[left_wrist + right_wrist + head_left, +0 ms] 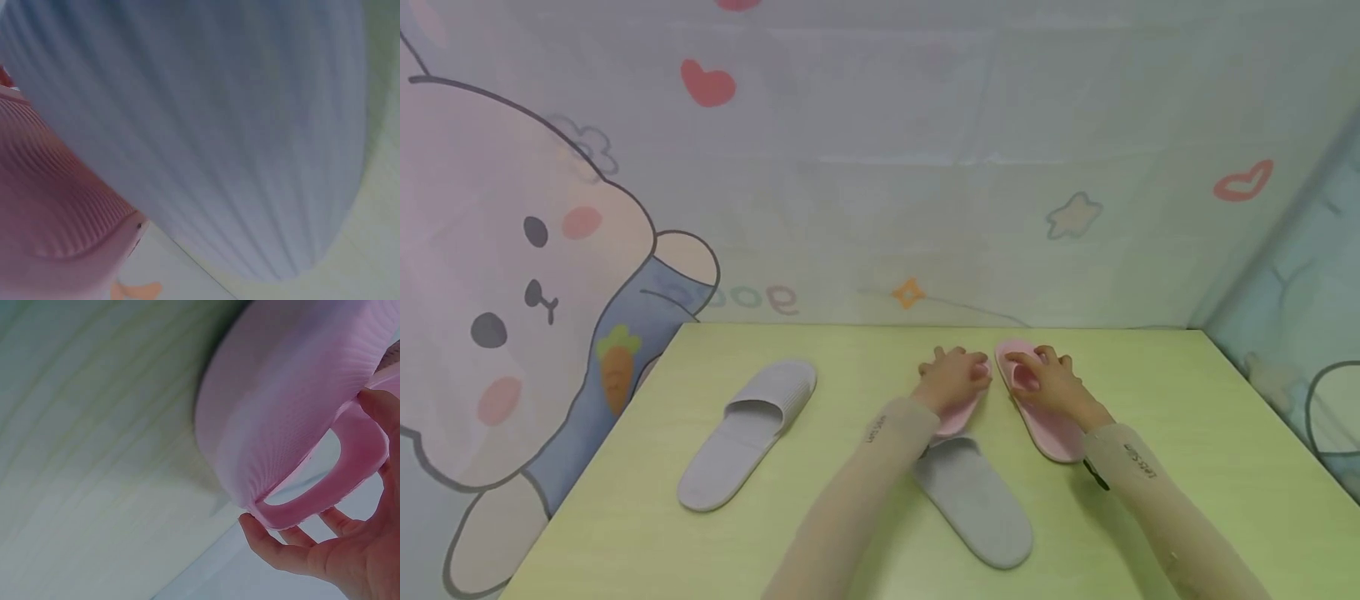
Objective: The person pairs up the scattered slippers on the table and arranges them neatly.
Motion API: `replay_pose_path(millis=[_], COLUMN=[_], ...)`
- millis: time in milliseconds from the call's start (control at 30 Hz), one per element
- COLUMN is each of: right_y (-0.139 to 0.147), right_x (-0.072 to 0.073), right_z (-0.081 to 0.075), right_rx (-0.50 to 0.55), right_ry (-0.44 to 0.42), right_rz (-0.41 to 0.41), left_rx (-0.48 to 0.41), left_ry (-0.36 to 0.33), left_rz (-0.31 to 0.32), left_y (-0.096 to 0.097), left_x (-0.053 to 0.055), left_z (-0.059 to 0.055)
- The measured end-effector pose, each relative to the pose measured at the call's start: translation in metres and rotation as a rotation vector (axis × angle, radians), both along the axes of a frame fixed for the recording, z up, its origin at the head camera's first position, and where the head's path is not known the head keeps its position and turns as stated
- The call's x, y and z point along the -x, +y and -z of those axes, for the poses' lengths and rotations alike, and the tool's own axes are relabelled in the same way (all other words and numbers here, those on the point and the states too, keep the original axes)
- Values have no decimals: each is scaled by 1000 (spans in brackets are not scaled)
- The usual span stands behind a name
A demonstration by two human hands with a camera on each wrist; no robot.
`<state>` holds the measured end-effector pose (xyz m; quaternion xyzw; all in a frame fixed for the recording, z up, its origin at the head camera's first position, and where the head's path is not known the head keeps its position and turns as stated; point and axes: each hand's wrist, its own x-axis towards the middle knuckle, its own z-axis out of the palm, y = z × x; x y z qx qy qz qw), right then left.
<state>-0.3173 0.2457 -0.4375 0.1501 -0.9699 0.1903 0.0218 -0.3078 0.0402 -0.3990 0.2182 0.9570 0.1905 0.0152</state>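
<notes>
Two pink slippers lie side by side toward the back of the table. My left hand (953,382) grips the upper of the left pink slipper (957,418), covering much of it from above. On the other one, the right pink slipper (1056,435), my right hand (1054,387) spreads over the strap. The right wrist view shows its thumb and fingers pinching the two sides of the pink upper (350,481), with the opening arched between them. A ribbed grey slipper (219,137) fills most of the left wrist view and hides nearly all of the left hand.
The grey slipper's sole (981,508) points toward me, just below the left pink one and beside my left forearm. A second grey slipper (722,467) lies at an angle on the left of the yellow-green table (625,533). A printed cloth (880,125) hangs behind.
</notes>
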Motion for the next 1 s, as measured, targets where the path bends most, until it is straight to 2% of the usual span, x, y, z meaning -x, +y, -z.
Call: replay_pose_path(millis=[300, 567, 800, 1000], right_y=[-2, -1, 0, -1], right_x=[-3, -3, -4, -5], right_z=[1, 1, -2, -2], right_rx=[-12, -13, -7, -11], right_ry=[31, 26, 15, 19], right_rz=[6, -1, -7, -3], left_rx=[58, 86, 76, 68], left_ry=[22, 7, -31, -71], left_rz=[-27, -56, -25, -5], left_y=[6, 10, 8, 5], left_x=[-4, -5, -6, -8], left_z=[2, 1, -1, -10])
